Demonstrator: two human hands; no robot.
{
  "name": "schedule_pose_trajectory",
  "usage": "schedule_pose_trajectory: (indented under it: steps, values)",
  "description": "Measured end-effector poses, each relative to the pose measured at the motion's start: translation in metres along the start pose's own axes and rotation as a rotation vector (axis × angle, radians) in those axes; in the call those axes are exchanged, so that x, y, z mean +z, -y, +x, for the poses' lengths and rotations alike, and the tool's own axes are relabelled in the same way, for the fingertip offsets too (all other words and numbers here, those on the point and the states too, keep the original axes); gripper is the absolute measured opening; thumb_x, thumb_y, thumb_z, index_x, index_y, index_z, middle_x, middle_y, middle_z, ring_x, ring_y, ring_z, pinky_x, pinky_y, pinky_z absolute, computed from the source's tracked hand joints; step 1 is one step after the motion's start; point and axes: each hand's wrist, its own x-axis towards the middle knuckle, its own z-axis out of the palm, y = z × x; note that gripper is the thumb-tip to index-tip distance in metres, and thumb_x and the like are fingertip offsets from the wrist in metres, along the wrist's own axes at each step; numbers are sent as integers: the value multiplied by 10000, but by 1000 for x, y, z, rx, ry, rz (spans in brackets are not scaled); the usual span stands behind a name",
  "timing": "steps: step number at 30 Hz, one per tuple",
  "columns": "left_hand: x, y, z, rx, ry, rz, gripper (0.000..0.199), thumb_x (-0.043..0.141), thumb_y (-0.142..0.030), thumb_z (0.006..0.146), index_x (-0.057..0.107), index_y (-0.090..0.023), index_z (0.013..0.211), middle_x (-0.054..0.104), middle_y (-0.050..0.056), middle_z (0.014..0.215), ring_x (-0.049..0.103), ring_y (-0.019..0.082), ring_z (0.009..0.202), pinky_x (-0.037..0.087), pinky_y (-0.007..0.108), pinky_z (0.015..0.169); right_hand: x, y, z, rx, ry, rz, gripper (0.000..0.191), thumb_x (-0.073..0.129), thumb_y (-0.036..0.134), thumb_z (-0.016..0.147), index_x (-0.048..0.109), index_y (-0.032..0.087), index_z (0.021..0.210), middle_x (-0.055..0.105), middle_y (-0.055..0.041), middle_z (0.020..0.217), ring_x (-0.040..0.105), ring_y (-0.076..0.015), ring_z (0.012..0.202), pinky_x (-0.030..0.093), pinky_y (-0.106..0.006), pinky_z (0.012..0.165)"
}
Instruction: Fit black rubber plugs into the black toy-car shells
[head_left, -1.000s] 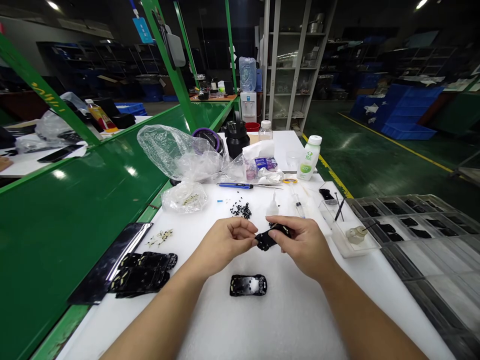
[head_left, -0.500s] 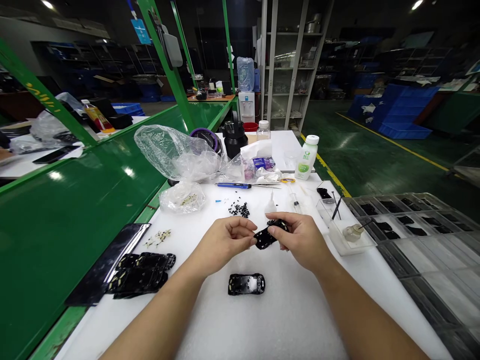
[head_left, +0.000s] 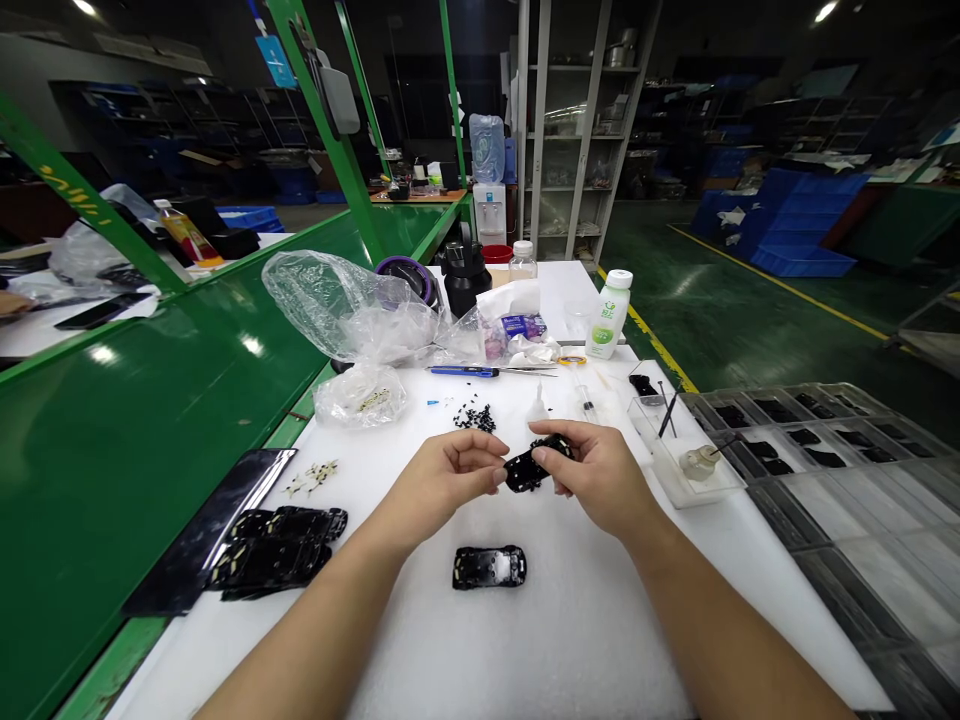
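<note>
Right hand (head_left: 592, 475): I see its fingers pinching a black car shell (head_left: 527, 467), thumb on the near side, forefinger along the far edge.
Left hand (head_left: 450, 480): thumb and fingertips drawn close at the shell's left end; from my view I cannot tell whether they pinch it or only touch it.
Held shell: tilted, raised between my two hands over the white desk (head_left: 570, 630).
Nearest me: a second car shell (head_left: 489, 567) lies on the desk, below the held one in my view, well apart from both hands.
Just beyond the hands: a scatter of tiny black parts (head_left: 475, 418), and a white dropper bottle (head_left: 538, 407) behind the right hand, with a syringe (head_left: 588, 410) beside it.
To my left: loose pale parts (head_left: 311, 477); nearer, more black shells (head_left: 277, 548) lie grouped, partly over a dark glossy sheet (head_left: 161, 570).
To my right: a clear open box (head_left: 697, 495) with a small jar (head_left: 699, 461) inside; past it, a compartment tray (head_left: 810, 472) holding dark pieces.
Farther along the desk: a blue cutter (head_left: 465, 371), a clear plastic bag (head_left: 337, 300), a white-and-green bottle (head_left: 608, 318).
Far back: a black flask (head_left: 465, 280), and a water dispenser (head_left: 490, 210) beyond it.
</note>
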Motion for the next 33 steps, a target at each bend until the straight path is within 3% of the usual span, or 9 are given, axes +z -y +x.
schedule_pose_trajectory:
  steps: [8, 22, 33]
  values:
    - [11, 6, 4, -78, -95, -255, 201, 764, -253, 719, 672, -168, 876, 658, -6, 711, 611, 105, 678, 442, 221, 642, 0, -2, 3, -5, -90, 41, 345, 717, 319, 779, 697, 167, 1088, 586, 39, 599, 536, -80, 458, 462, -187, 433]
    - [11, 8, 6, -81, -149, -239, 215, 803, -273, 681, 678, -167, 821, 674, -11, 676, 622, 112, 645, 442, 245, 659, 2, -3, 2, -2, -74, 50, 421, 727, 366, 761, 686, 142, 1115, 583, 21, 609, 545, -107, 477, 484, -228, 442]
    - [9, 8, 6, -34, -143, -195, 211, 805, -263, 672, 666, -166, 796, 683, -8, 656, 609, 114, 638, 427, 250, 656, 2, 1, -1, -10, -51, 18, 358, 708, 333, 787, 695, 177, 1109, 601, 23, 628, 552, -105, 492, 489, -228, 476]
